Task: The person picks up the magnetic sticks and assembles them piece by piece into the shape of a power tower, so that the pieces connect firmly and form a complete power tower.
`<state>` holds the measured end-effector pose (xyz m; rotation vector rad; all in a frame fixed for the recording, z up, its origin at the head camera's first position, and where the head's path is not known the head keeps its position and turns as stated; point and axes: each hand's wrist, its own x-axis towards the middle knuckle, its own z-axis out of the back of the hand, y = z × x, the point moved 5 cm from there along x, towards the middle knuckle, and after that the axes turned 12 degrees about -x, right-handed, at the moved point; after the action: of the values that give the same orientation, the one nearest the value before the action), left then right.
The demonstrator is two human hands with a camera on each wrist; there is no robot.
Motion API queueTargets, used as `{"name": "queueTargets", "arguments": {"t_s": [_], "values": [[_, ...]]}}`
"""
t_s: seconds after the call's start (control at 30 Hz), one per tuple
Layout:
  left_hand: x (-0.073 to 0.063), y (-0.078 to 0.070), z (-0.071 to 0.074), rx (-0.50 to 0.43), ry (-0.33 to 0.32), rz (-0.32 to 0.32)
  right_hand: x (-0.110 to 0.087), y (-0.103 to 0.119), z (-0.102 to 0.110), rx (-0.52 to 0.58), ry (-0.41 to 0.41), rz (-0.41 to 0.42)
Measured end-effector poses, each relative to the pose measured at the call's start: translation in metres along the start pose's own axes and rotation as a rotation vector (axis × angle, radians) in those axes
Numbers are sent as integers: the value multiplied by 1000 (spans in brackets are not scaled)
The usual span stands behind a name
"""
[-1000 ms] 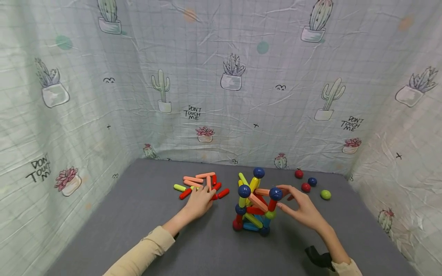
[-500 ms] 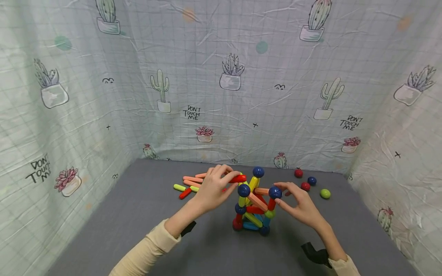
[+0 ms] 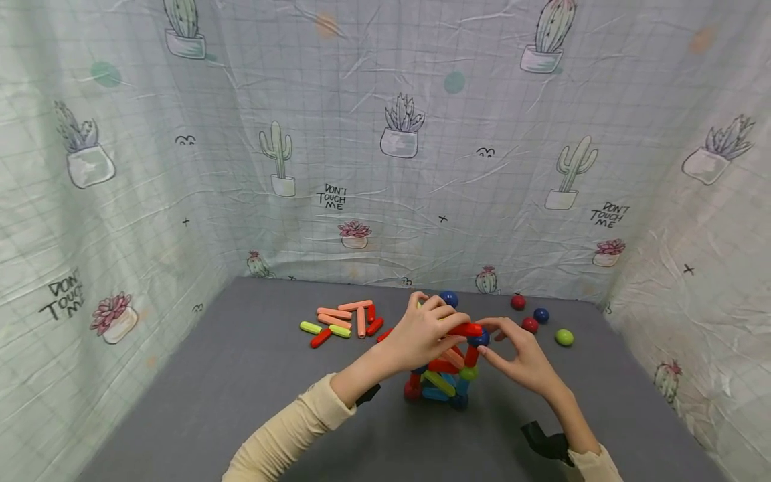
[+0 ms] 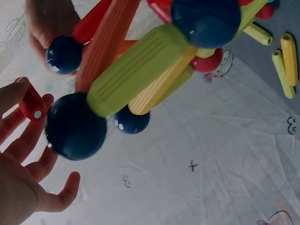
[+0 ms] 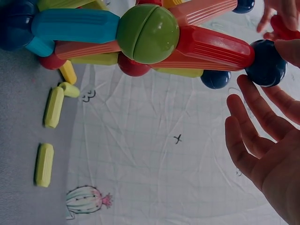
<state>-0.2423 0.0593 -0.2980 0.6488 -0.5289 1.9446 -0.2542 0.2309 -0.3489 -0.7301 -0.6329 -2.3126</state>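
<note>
A tower of coloured magnetic rods and balls stands on the grey table, partly hidden behind my left hand in the head view. My left hand (image 3: 424,331) pinches a red magnetic rod (image 3: 465,329) between thumb and fingers, its end right at the blue ball (image 3: 480,339) on the tower's right top corner. That ball is held by my right hand (image 3: 523,355) between thumb and fingertips. Below it, a red rod (image 5: 216,47) runs to a green ball (image 5: 148,33). In the left wrist view another top blue ball (image 4: 76,126) is close beside my left fingers.
Left of the tower lie loose orange rods (image 3: 334,321), red rods (image 3: 321,337) and yellow-green rods (image 3: 310,327). Loose balls, including a green one (image 3: 564,337) and a blue one (image 3: 541,314), lie at the back right. A patterned curtain (image 3: 361,167) encloses the table.
My left hand has picked up a red rod from the loose pile and carried it right, to the tower's right top corner. My right hand has closed onto the blue ball there.
</note>
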Motion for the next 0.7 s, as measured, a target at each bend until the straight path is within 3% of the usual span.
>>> {"name": "queueTargets", "arguments": {"t_s": [0.27,0.7], "values": [[-10,16,-15,-9,86,94,0,0,0,12,-2,-17],[-13,18,-21,38,151,139,-1,1,3,23,-1,11]]}}
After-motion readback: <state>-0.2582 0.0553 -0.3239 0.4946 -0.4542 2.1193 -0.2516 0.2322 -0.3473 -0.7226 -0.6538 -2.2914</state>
